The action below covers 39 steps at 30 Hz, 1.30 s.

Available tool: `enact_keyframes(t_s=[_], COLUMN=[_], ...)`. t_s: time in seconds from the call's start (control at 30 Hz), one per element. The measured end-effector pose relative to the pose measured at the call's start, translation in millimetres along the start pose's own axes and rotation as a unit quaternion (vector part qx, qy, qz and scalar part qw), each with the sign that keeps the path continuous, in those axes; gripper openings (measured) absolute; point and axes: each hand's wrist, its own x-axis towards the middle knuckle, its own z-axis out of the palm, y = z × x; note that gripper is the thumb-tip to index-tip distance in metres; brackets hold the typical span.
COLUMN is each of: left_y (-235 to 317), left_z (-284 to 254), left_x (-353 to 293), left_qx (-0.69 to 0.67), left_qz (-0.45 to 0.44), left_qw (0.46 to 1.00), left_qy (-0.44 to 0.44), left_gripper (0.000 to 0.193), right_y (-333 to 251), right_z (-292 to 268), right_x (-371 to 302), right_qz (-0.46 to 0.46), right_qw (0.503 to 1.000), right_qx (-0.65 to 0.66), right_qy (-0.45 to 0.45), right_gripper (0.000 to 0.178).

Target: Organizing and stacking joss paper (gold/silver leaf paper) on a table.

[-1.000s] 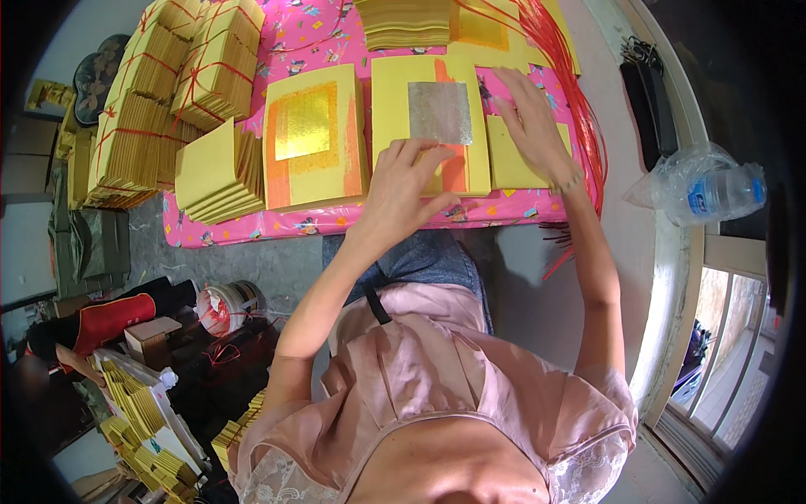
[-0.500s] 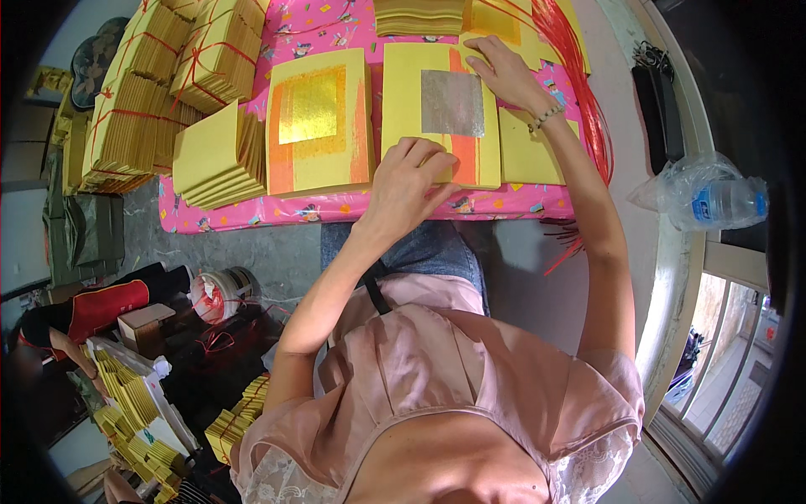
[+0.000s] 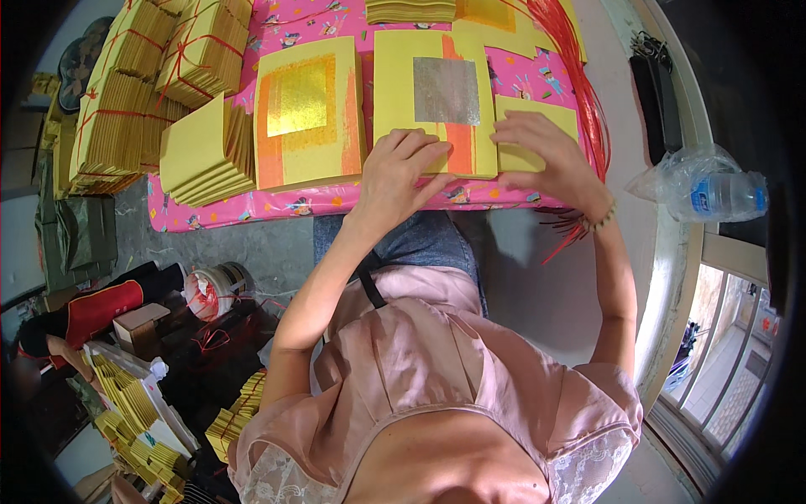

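A yellow paper sheet with a silver-grey square (image 3: pixel 447 91) and an orange stripe lies on the pink patterned table, its near edge toward me. My left hand (image 3: pixel 401 172) rests on its near left corner, fingers bent over the paper and thumb held apart along the near edge. At its right edge is my right hand (image 3: pixel 547 155), with fingers and thumb spread, partly over a smaller plain yellow paper piece (image 3: pixel 550 113). To the left stands a thick yellow paper stack with a gold square (image 3: pixel 302 102) on an orange patch.
Folded yellow bundles (image 3: pixel 210 160) lean at the left, beside taller bundles tied with red string (image 3: pixel 117 118). Red strands (image 3: pixel 592 126) hang over the table's right side. A plastic bottle (image 3: pixel 726 197) stands on the right ledge. Another person's arm (image 3: pixel 71 357) works among yellow papers at lower left.
My right hand has come from the sheet's far right corner down to its near right side. My left hand stays at the near left corner. The view has shifted slightly.
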Motion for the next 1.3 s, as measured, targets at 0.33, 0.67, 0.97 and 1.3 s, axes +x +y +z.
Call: enact_keyframes(t_s=[0.33, 0.67, 0.97, 1.3], left_y=[-3.9, -5.5, -2.8, -2.7], left_z=[5.9, 4.4, -2.0, -3.1], left_x=[-1.1, -0.9, -0.1, 1.2], left_qx=[-0.012, -0.021, -0.053, -0.060], left_qz=[0.001, -0.012, -0.039, -0.046], left_qw=[1.000, 0.999, 0.998, 0.997], left_qy=[0.029, 0.023, -0.005, -0.007], left_gripper=[0.033, 0.035, 0.030, 0.027], right_y=[10.0, 11.4, 18.5, 27.1], right_z=[18.5, 25.2, 28.0, 30.7], right_x=[-10.8, 1.1, 3.8, 4.4], right_qz=[-0.040, 0.021, 0.151, 0.178], right_qw=[0.996, 0.993, 0.945, 0.919], right_qx=[-0.075, 0.106, 0.286, 0.351], right_qy=[0.032, 0.052, 0.053, 0.023], right_gripper=[0.029, 0.011, 0.014, 0.018])
